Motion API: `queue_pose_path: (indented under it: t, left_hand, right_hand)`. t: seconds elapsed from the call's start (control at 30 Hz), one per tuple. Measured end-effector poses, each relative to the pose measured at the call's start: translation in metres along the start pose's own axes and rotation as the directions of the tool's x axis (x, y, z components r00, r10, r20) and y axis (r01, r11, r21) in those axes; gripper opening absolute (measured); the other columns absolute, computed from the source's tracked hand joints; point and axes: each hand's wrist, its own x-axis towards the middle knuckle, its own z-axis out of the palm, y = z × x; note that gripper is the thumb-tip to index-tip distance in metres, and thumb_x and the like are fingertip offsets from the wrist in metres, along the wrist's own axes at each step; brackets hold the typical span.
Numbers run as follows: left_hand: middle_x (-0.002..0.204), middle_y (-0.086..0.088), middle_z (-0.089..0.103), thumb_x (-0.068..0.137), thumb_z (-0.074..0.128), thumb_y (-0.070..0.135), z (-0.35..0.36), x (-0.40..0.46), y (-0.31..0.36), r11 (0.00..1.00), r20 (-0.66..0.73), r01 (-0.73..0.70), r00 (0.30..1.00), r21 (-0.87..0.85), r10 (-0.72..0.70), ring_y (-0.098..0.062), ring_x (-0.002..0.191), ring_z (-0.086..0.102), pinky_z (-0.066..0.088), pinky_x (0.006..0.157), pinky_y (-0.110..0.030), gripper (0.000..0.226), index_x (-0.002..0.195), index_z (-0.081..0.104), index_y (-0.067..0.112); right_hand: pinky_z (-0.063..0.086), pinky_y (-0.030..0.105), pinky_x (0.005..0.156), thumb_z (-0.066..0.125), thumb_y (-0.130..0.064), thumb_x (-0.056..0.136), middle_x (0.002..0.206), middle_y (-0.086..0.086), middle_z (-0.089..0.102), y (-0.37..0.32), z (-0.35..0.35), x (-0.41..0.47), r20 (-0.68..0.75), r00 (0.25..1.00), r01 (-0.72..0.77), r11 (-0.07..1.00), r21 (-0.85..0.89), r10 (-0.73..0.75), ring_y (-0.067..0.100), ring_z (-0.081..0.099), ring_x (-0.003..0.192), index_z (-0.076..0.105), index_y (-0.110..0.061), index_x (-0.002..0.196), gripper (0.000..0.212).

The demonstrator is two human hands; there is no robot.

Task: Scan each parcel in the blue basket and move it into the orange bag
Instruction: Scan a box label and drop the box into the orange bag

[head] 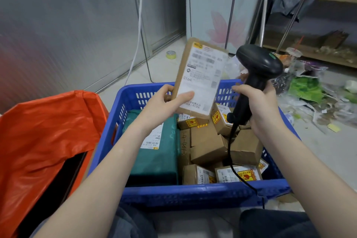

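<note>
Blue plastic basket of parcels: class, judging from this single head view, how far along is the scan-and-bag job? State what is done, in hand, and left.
Done: cannot be counted; the orange plastic bag shows only a dark opening. In hand: the left hand holds a flat brown cardboard parcel, label up, beside the black handheld scanner gripped by the right hand. Left: the blue plastic basket holds a green wrapped parcel and several small cardboard boxes.

The held parcel's label (pixel 201 81) shows handwritten "0164" (print blurred); a brown box (pixel 185 146) reads "1-4-4043".
</note>
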Motion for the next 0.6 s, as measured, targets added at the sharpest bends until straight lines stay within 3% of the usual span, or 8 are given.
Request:
queue_pose_path:
  t: [0.13,0.3,0.47,0.6]
  left_hand:
    - [0.096,0.019,0.071,0.084,0.062,0.049,0.005,-0.001,0.003,0.999,0.103,0.041,0.994,0.019,-0.043,0.009,0.083,0.065,0.049,0.084,-0.024,0.046,0.119,0.05,0.021]
    - [0.125,0.018,0.059,0.083,0.064,0.047,0.01,-0.002,0.002,0.999,0.21,0.041,0.977,0.014,-0.043,0.002,0.11,0.058,0.045,0.092,-0.02,0.066,0.14,0.035,0.028]
    - [0.115,0.01,0.067,0.085,0.065,0.044,0.009,0.002,0.003,0.983,-0.001,0.011,1.0,-0.185,-0.012,-0.005,0.103,0.065,0.049,0.095,-0.031,0.046,0.125,0.05,0.027]
    - [0.113,0.011,0.068,0.078,0.073,0.042,0.008,0.003,0.0,0.991,-0.103,-0.009,0.995,-0.131,-0.005,-0.005,0.099,0.067,0.053,0.089,-0.029,0.055,0.124,0.049,0.025]
  right_hand:
    - [0.052,0.043,0.087,0.068,-0.014,0.085,0.1,0.0,0.064,0.003,0.004,0.0,0.129,0.991,-0.036,0.999,0.021,0.033,0.023,0.068,0.098,0.054,-0.019,0.101,0.022]
    - [0.056,0.034,0.077,0.066,-0.009,0.086,0.107,0.006,0.068,0.003,0.007,-0.002,0.21,0.977,-0.023,1.0,-0.007,0.024,0.019,0.069,0.096,0.055,-0.014,0.102,0.021]
    - [0.056,0.038,0.084,0.068,-0.008,0.085,0.11,0.006,0.069,0.004,0.011,-0.005,0.218,0.974,-0.066,0.998,-0.019,0.068,0.02,0.068,0.101,0.053,-0.009,0.115,0.034]
    - [0.054,0.034,0.077,0.069,-0.014,0.084,0.098,-0.001,0.065,0.005,0.01,-0.005,0.113,0.992,-0.051,0.997,-0.055,0.057,0.016,0.065,0.091,0.056,-0.012,0.113,0.032]
